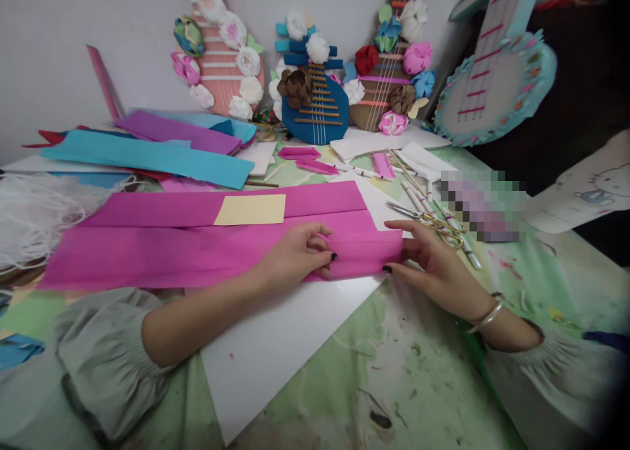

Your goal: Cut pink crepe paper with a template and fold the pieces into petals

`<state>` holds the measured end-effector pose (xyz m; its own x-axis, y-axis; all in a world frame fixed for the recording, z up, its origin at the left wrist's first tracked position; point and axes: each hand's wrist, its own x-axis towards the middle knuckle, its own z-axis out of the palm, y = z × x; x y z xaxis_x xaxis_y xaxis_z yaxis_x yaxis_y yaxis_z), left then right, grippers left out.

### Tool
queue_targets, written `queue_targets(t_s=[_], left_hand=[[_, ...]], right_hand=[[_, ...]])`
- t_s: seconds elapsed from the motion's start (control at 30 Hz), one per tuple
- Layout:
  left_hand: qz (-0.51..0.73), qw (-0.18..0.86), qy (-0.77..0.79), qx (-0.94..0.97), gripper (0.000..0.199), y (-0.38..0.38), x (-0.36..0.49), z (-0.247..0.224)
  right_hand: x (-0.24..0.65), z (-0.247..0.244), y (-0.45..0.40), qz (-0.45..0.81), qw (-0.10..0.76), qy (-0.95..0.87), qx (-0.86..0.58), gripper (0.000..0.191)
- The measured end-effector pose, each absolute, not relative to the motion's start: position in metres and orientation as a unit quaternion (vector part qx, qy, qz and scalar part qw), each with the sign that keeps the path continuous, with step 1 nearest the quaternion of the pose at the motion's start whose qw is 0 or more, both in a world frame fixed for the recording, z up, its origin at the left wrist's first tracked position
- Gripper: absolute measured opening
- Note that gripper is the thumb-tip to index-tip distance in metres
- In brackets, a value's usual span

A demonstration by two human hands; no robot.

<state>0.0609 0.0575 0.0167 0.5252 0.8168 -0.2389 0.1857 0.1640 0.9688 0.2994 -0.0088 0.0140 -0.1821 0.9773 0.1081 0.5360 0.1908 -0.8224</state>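
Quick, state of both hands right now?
Left hand: closed, holding the left end of a bright pink, rectangular paper piece.
Right hand: loosely curved at that piece's right end; whether it grips cannot be told.

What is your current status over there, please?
Left fingers on pink paper. Right fingers at its right edge. Gold-handled scissors lying close, just beyond right fingers.

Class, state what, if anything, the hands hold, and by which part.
Small pink paper: left hand at its left end, right hand at its right end.
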Motion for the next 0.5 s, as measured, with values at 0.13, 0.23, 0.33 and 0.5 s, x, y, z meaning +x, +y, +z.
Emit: queue_targets(t_s=[0.13,0.23,0.33,0.5], left_hand=[[0.267,0.630,0.423,0.594,0.025,0.0571,0.0630,0.0162],[0.275,0.596,0.422,0.625,0.030,0.0566,0.0618,0.0135],[0.304,0.490,0.405,0.710,0.038,0.0549,0.0586,0.0122],[0.343,0.228,0.312,0.856,0.045,0.0521,0.0553,0.0166]], right_hand=[[0.2999,0.0120,-0.0071,0.301,0.324,-0.705,-0.555,0.058],[0.3003,0.0107,-0.0063,0.271,0.309,-0.716,-0.564,0.059],[0.2994,0.0115,-0.0060,0.256,0.299,-0.724,-0.567,0.059],[0.2973,0.0135,-0.0057,0.257,0.291,-0.727,-0.566,0.056]])
